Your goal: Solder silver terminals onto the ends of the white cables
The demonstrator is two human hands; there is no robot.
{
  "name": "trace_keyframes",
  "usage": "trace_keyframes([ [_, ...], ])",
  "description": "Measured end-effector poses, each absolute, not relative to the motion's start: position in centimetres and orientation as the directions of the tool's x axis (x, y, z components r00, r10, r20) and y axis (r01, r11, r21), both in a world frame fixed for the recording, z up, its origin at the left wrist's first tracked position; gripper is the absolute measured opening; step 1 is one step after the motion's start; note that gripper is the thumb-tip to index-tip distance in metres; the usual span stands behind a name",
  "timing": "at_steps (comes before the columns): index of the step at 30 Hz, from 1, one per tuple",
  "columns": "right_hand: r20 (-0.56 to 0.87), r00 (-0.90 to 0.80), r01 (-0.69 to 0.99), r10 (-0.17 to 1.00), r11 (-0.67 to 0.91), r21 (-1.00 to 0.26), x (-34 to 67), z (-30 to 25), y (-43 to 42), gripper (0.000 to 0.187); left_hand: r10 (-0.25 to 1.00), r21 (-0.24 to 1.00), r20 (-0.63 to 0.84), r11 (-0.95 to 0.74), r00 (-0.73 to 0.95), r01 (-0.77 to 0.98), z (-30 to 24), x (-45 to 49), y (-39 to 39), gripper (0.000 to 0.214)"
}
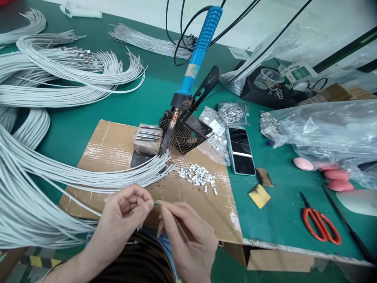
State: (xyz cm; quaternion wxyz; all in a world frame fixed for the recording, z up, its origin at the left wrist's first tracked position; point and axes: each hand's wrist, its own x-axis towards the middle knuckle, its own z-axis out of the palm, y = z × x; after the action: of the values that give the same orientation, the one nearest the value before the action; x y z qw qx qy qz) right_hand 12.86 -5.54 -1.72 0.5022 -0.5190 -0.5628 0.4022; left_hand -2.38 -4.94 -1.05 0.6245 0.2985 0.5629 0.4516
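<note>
The left hand (122, 220) pinches a coloured wire end (156, 203), pointing right to the right hand (191, 234); whether those nearly closed fingers grip it, I cannot tell.

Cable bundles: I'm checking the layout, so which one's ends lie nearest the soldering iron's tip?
The bundle reaching across the cardboard; the other bundles' visible ends lie farther back, off the cardboard.

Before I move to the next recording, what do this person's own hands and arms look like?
The ungloved left hand and ungloved right hand show no rings. The left forearm is bare, with no sleeve in view; the picture cuts off the right arm. A dark cloth garment is visible between them.
</note>
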Motion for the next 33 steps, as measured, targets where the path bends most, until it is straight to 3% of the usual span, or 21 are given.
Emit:
trace_keyframes([
  [3,-0.098,0.125,0.036,0.987,-0.103,-0.994,13.4,-1.2,-5.4,0.009,0.899,0.905,-0.413,0.387,-0.144,-0.179,-0.7,-2.1,-4.7,0.01],
  [5,-0.178,0.146,-0.032,0.973,-0.176,-0.984,13.5,-0.8,-5.2,0.01,0.905,0.92,-0.386,0.363,-0.182,-0.147,-0.5,-1.9,-4.6,0.008],
  [15,0.011,0.0,0.019,1.0,0.011,-1.0,13.4,-0.7,-3.6,0.013,0.93,0.943,-0.328,0.312,-0.165,-0.116,0.1,-0.9,-4.6,0.014],
  [18,0.025,0.028,0.071,0.999,0.023,-0.997,13.4,-0.9,-3.4,0.011,0.927,0.944,-0.329,0.317,-0.179,-0.093,0.2,-0.9,-4.4,0.013],
  [24,-0.169,0.051,-0.061,0.984,-0.166,-0.984,13.7,-1.0,-3.3,0.011,0.925,0.942,-0.334,0.327,-0.181,-0.07,0.0,-1.3,-4.2,0.013],
  [29,-0.363,-0.14,-0.21,0.921,-0.386,-0.898,14.3,-1.2,-3.0,0.01,0.944,0.951,-0.307,0.3,-0.123,-0.072,0.1,-1.4,-4.3,0.015],
  [33,-0.408,-0.26,-0.24,0.875,-0.468,-0.85,14.8,-1.4,-2.7,0.019,0.96,0.968,-0.246,0.25,-0.131,0.012,0.5,-1.1,-4.5,0.014],
])
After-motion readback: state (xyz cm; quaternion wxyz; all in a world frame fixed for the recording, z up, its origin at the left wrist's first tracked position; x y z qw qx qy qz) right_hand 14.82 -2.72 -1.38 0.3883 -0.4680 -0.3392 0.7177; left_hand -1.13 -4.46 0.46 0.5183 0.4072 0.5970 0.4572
